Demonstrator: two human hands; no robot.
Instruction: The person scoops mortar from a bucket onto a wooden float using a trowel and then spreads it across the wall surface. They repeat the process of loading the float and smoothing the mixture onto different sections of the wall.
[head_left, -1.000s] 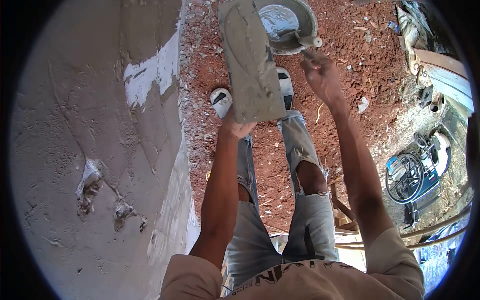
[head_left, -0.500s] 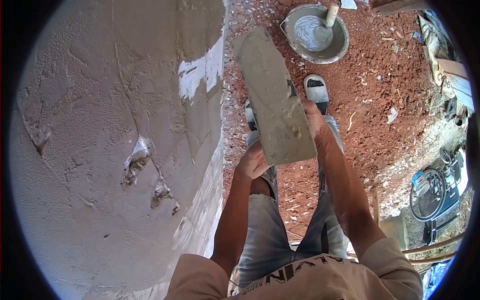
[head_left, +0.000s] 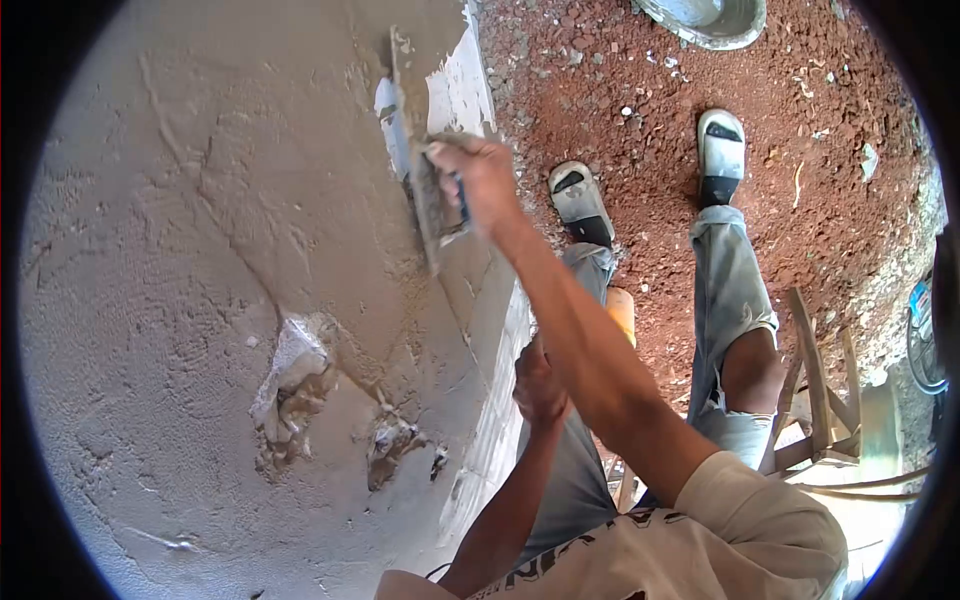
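Note:
My right hand (head_left: 478,180) grips the handle of a plastering trowel (head_left: 425,205). The trowel's long blade is seen nearly edge-on, set against the plastered wall (head_left: 200,330) on the left. Around the upper blade, bare white patches (head_left: 462,75) show through the wet grey mortar. Lower on the wall is a rough broken hollow (head_left: 295,380) with exposed edges. My left hand (head_left: 540,385) is low by my thigh, near the foot of the wall, its fingers curled closed. Whether anything lies inside them is hidden.
A mortar bucket (head_left: 745,35) is partly cut off at the top. My sandalled feet (head_left: 722,150) stand on red stony soil (head_left: 640,130). Behind my forearm shows an orange object (head_left: 621,310). A wooden frame (head_left: 815,380) stands at right, beside my knee.
The mortar-covered trowel, held in both hands before me, has gone left to the wall in my right hand. My left hand has let go and dropped lower. My feet have moved apart.

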